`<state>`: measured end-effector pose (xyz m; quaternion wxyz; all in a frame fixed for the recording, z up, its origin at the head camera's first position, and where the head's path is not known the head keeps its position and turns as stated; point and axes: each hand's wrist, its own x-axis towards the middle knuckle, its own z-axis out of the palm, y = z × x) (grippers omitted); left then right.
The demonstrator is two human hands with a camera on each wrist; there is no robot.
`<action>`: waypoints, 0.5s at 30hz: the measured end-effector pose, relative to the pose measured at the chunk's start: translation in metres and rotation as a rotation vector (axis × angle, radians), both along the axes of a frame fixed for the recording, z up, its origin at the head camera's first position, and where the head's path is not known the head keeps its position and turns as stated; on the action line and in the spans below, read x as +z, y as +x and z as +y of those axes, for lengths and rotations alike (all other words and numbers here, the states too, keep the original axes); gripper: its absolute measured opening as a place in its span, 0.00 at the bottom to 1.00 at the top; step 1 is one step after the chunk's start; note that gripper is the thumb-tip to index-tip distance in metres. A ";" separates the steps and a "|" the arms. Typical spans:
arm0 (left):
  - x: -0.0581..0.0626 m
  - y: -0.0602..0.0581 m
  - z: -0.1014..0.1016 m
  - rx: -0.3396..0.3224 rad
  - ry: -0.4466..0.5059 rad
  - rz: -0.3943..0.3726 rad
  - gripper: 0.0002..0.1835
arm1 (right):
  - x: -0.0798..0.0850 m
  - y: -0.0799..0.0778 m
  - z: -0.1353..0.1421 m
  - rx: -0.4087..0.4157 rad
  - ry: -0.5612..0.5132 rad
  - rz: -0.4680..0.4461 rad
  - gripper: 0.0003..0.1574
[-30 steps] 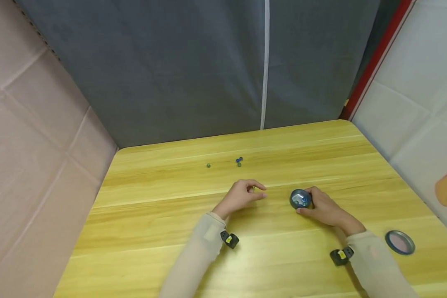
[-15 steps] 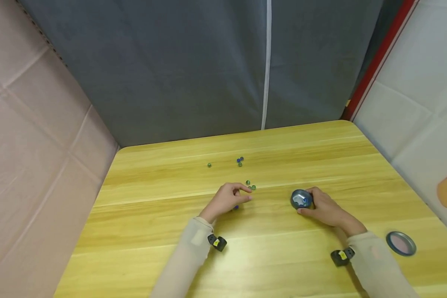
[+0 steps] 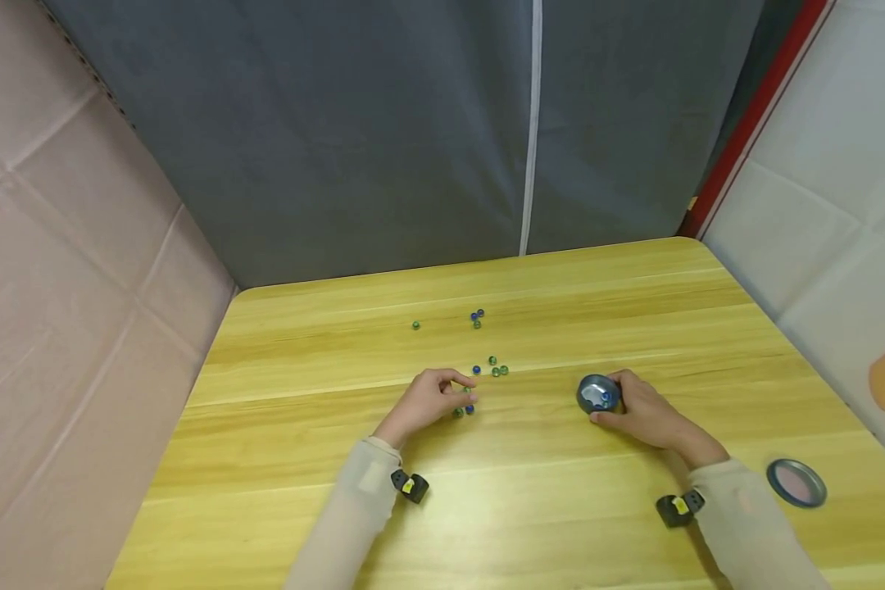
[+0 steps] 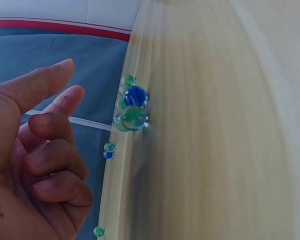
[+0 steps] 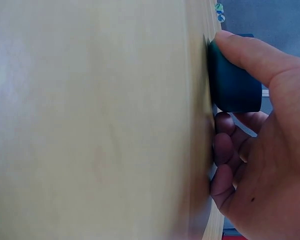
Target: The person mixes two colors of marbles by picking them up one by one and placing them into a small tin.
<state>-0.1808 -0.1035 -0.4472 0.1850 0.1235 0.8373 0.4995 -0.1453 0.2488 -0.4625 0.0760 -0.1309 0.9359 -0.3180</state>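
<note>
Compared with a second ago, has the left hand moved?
Yes. Against the white strip in the head view, the left hand has shifted left and slightly down in the picture.

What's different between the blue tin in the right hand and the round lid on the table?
The tin is deep; the lid is shallow. The right hand grips the tin, while the lid lies untouched on the table. The tin has blue marbles inside; the lid shows a pinkish middle. Both are round.
</note>
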 end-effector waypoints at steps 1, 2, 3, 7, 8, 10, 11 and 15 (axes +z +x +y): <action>-0.001 0.000 -0.001 0.002 -0.001 0.000 0.16 | 0.000 0.000 0.000 0.001 -0.001 0.000 0.41; -0.001 0.001 -0.003 0.004 -0.007 0.002 0.16 | 0.000 0.000 0.000 0.003 0.000 0.000 0.41; -0.002 0.001 -0.004 0.004 -0.011 0.004 0.15 | 0.000 0.000 0.000 0.004 -0.001 0.000 0.41; -0.007 0.003 -0.010 0.006 -0.033 0.013 0.13 | -0.002 -0.001 0.001 0.011 -0.003 0.002 0.41; -0.008 0.003 -0.011 0.008 -0.037 0.012 0.13 | -0.002 -0.001 0.001 0.013 -0.003 0.002 0.41; -0.011 0.004 -0.013 0.012 -0.043 0.010 0.12 | -0.002 -0.001 0.001 0.015 -0.005 0.001 0.40; -0.012 0.004 -0.014 0.014 -0.043 0.005 0.12 | -0.002 -0.001 0.001 0.014 -0.006 0.000 0.41; -0.016 0.004 -0.016 0.016 -0.045 -0.001 0.12 | -0.001 -0.002 0.001 0.011 -0.002 0.003 0.41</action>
